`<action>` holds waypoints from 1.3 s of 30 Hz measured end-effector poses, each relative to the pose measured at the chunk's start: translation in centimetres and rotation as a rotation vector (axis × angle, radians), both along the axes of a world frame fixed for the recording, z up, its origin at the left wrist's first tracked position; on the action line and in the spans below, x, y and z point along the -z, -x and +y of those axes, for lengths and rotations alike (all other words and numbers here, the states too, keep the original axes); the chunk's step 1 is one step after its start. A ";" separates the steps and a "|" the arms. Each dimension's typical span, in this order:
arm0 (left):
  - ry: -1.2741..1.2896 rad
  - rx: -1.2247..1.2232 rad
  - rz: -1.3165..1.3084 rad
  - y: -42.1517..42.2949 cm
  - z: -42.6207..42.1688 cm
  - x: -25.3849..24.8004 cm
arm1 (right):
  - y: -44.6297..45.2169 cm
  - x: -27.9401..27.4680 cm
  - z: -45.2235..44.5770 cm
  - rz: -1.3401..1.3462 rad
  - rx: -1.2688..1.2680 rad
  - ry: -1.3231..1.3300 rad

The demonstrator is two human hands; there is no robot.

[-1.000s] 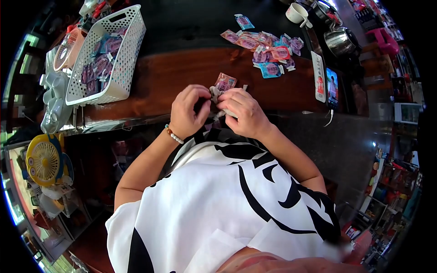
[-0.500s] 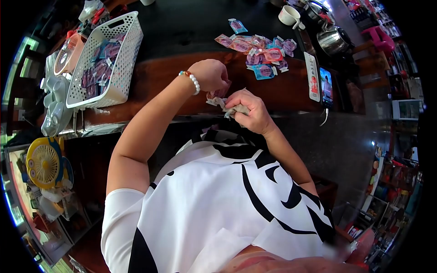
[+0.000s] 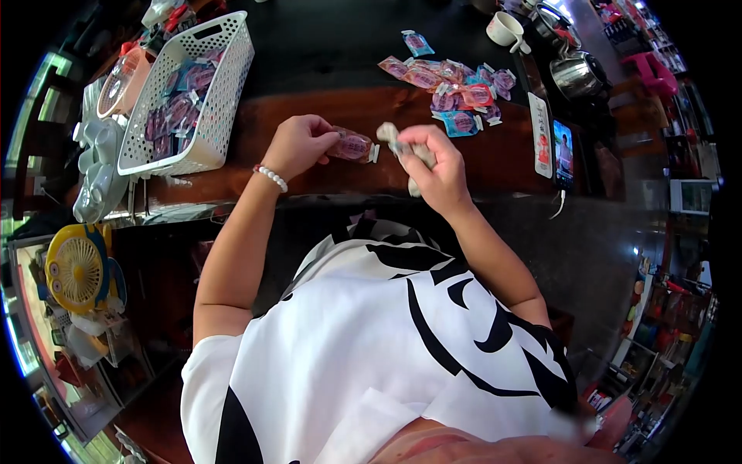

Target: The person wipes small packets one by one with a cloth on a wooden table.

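Between thumb and fingers, my left hand (image 3: 301, 145) pinches the end of a pink plastic packet (image 3: 354, 145) over the wooden table (image 3: 270, 116). A small white tab shows at the packet's right end. Just to the right, my right hand (image 3: 440, 168) is wrapped round a crumpled pale cloth (image 3: 388, 133), which sticks out above and below the fingers. Several pink, purple and blue packets (image 3: 457, 93) lie in a loose pile beyond my right hand. A white perforated basket (image 3: 224, 93) at the left holds more packets.
Clear plastic containers (image 3: 97, 166) and a pink strainer (image 3: 124, 81) stand left of the basket. A phone (image 3: 563, 151), a white cup (image 3: 504, 29) and a metal kettle (image 3: 578, 75) are at the right. A yellow fan (image 3: 77, 267) sits at lower left.
My hands have moved apart. My left hand has swung left with the pink packet, now stretched out in view. My right hand has shifted slightly right and up with the cloth.
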State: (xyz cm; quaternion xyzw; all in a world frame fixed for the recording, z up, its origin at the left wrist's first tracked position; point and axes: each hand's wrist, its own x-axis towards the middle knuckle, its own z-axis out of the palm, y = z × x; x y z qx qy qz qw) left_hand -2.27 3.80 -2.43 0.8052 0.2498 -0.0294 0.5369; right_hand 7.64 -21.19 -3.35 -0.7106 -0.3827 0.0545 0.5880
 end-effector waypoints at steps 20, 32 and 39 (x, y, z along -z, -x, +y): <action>-0.374 -0.092 -0.643 0.5 -1.9 0.1 | -0.2 2.0 -2.2 -0.310 -0.049 0.121; -0.806 0.142 -0.759 3.9 -5.0 3.2 | -0.5 0.5 0.6 0.036 0.005 -0.041; -0.760 0.123 -0.689 3.7 -4.5 3.5 | -0.3 2.1 4.5 -0.541 -0.155 0.149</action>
